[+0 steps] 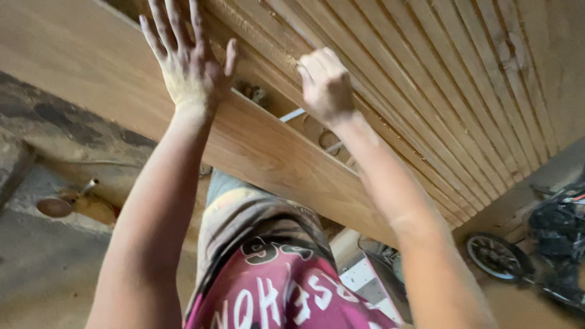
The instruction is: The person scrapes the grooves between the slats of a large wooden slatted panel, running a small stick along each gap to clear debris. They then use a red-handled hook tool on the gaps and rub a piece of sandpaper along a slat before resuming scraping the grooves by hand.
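Pressing the wooden panel (268, 146), left hand (189, 67) splayed, right hand (326, 85) clenched on slats (439, 91).

Under the left hand (189, 67) lies a smooth wooden board (262, 146) with a warm, slightly satin finish. The right hand (326, 82) rests on a ribbed wooden panel (439, 91), pale, matt and dusty. Both hands look powdered with fine sawdust. Below them, the concrete floor (42, 268) is rough and dull.

left hand (189, 67) on plank (268, 146) | right hand (326, 85) on slatted panel (439, 91) behind
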### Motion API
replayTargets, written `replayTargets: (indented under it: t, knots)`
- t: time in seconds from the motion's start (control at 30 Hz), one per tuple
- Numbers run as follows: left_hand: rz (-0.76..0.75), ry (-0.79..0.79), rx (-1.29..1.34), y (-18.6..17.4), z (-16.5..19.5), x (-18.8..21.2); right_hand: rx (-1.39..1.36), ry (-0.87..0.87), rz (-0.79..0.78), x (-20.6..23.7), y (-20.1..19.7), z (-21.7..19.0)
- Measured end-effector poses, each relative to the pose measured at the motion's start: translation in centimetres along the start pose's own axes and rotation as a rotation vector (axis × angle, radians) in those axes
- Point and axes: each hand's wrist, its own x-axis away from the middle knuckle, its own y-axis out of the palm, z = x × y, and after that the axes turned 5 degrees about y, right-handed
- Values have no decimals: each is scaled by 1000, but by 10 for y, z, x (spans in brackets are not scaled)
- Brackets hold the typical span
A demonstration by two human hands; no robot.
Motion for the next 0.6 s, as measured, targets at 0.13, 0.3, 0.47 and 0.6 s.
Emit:
replayTargets:
  t: [0.13,0.3,0.47,0.6]
  knots:
    - [9,0,29,-1,0,-1,15,44,-69,7,-6,9]
    - [-114,-67,-20,0,-1,-1,66,81,-55,25,-5,19]
    - [101,45,27,3,-3,-1,55,4,-27,18,-9,10]
    - [-66,-41,8,4,-2,0,6,-4,-26,0,-5,-3]
